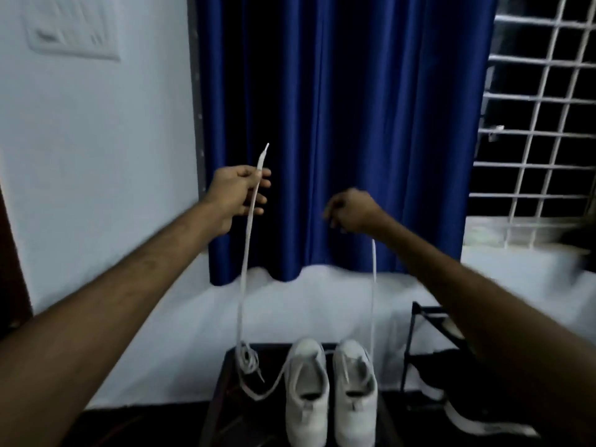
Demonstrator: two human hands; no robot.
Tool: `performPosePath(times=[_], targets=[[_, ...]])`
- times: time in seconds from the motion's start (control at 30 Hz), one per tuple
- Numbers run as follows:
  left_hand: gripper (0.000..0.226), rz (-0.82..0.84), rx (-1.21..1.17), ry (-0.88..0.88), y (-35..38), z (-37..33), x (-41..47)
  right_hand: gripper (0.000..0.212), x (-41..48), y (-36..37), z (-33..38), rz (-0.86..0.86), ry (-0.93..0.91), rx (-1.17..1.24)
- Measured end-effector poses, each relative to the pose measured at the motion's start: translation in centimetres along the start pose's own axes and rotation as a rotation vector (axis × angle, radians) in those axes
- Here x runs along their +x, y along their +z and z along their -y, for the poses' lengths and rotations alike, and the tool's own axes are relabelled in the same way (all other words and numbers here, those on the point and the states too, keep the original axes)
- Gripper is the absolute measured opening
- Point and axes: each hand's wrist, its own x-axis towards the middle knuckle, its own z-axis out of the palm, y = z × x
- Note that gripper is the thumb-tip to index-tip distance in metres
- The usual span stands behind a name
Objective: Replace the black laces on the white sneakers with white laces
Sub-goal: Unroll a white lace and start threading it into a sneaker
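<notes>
At the dark table's (225, 414) far edge stand two white sneakers (307, 379); above, the left hand (235, 195) pinches one end of a white lace (246, 246), the right hand's (353, 211) curled fingers hold the other.

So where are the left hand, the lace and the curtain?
left hand (238, 195), head view, middle of the hand.
lace (245, 243), head view, strand just below that hand.
curtain (354, 91), head view, middle folds.

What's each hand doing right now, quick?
Left hand: pinches the white lace near its tip.
Right hand: curled round the lace's other strand, though blurred.
</notes>
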Motion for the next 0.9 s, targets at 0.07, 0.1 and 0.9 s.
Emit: performPosePath(times=[0.07, 0.1, 0.9], targets=[[0.019, 0.019, -0.001, -0.072, 0.5, 4.5, -1.2, 0.023, -1.7, 6.0, -5.1, 0.262, 0.097, -0.151], [0.019, 0.028, 0.000, -0.107, 1.0, 6.7, -1.6, 0.023, -2.8, 9.0, -7.2, 0.378, 0.139, -0.162], [0.020, 0.067, -0.067, -0.352, 3.1, 19.3, -4.9, 0.023, -6.4, 23.6, -16.0, 0.635, 0.169, -0.250]])
